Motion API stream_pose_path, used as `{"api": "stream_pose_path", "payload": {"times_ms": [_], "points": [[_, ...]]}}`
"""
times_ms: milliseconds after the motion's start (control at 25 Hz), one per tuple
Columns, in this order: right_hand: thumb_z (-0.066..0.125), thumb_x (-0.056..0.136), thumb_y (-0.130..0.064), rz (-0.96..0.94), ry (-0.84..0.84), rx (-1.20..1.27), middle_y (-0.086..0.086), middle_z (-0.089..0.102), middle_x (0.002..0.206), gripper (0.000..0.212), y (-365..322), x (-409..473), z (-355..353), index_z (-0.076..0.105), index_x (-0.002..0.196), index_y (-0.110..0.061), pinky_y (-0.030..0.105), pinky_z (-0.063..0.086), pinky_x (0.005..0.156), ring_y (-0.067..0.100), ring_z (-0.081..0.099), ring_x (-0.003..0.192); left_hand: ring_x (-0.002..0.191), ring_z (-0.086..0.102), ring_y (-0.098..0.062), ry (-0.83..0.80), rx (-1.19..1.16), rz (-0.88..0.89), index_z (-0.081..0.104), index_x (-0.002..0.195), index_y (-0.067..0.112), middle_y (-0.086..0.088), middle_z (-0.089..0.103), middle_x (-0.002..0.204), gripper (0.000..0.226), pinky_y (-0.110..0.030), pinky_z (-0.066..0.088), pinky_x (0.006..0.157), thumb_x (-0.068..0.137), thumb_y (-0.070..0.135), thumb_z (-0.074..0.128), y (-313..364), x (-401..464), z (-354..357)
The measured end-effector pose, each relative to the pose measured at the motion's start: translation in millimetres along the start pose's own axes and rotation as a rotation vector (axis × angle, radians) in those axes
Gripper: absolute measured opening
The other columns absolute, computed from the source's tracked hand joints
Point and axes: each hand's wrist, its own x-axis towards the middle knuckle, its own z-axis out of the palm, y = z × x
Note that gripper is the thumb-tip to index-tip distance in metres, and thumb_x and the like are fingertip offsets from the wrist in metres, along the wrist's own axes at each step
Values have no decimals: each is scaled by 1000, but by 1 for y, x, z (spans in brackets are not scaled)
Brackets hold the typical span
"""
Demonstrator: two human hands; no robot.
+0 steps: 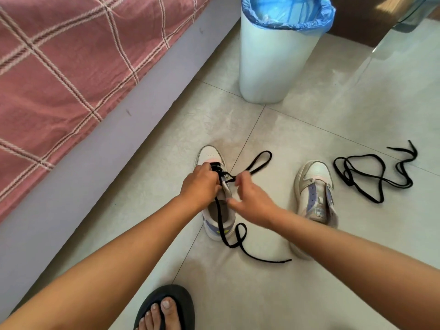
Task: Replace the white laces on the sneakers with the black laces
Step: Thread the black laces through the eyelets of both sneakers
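On the grey floor tiles (297, 294), the left hand (198, 184) grips the white low-top sneaker (215, 210) at centre while the right hand (247, 196), fingers half-open, pinches its flat black lace (259, 163); tugging sideways risks unthreading an eyelet.

The only lettering in view is a small blue printed label (319, 212) on the tongue of the unlaced sneaker (314, 194) on the floor, and its characters are too small and blurred to read.
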Motion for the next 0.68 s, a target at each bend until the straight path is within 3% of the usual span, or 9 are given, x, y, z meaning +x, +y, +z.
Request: {"api": "stream_pose_path", "payload": {"times_ms": [120, 240, 360, 520, 640, 680], "points": [[55, 87, -23, 80, 68, 43, 0, 48, 71, 25, -8, 10, 15, 31, 91, -15, 36, 36, 60, 25, 48, 66, 116, 40, -25, -44, 42, 49, 56, 110, 8, -9, 44, 120, 23, -37, 43, 83, 94, 22, 47, 5, -6, -4], [52, 87, -19, 110, 168, 19, 0, 47, 69, 20, -7, 17, 14, 33, 90, -14, 35, 34, 59, 28, 49, 68, 113, 45, -23, -27, 283, 147, 56, 109, 17, -3, 49, 116, 18, -33, 37, 74, 93, 23, 49, 5, -14, -19], [51, 87, -19, 146, 206, 7, -3, 43, 65, 19, 0, 20, 12, 34, 90, -14, 34, 28, 52, 25, 46, 63, 103, 55, -20, -122, 308, 91, 60, 98, 26, 4, 59, 104, 9, -28, 35, 68, 92, 26, 53, -23, -26, -41], [55, 85, -20, 183, 250, 81, -3, 45, 66, 20, 10, 23, 3, 35, 87, -15, 28, 27, 47, 13, 42, 56, 92, 58, -16, -561, 476, -168, 66, 101, 24, 7, 64, 96, 16, -24, 43, 74, 89, 30, 56, -80, -52, -42], [57, 83, -20, 193, 243, 132, -4, 47, 66, 22, 11, 23, 10, 35, 87, -15, 27, 29, 48, 11, 42, 56, 111, 60, -14, -1019, 697, -300, 66, 116, 14, 4, 66, 119, 30, -29, 45, 97, 92, 29, 55, -91, -65, -19], [58, 83, -20, 212, 237, 166, -4, 47, 66, 23, 11, 24, 12, 36, 88, -16, 27, 30, 48, 12, 43, 56, 115, 58, -15, -1074, 755, -294, 62, 120, 12, 4, 63, 124, 32, -30, 43, 100, 93, 29, 55, -87, -65, -12]]}}
